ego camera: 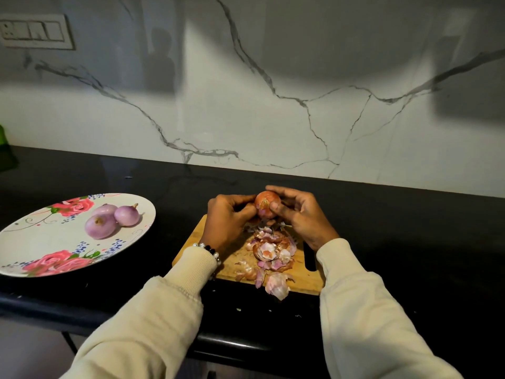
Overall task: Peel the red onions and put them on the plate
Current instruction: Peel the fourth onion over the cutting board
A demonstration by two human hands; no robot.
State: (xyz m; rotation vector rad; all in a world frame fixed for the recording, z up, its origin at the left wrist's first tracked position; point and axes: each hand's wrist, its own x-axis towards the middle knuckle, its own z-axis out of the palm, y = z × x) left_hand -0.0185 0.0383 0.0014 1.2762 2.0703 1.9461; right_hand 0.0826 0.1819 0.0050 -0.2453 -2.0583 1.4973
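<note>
A red onion (266, 204) with its papery skin still on sits between both hands above the far end of the wooden cutting board (306, 277). My left hand (228, 220) grips its left side with curled fingers. My right hand (300, 214) wraps round its right side, thumb pressed on the front. Three peeled purple onions (102, 225) lie together on the white floral plate (32, 242) at the left. A heap of onion skins (270, 253) covers the middle of the board.
The black counter (410, 242) runs left to right, its front edge near my sleeves. A marble wall (273, 105) rises behind it, with a switch panel (32, 31) at top left. Something green (4, 149) shows at the far left edge.
</note>
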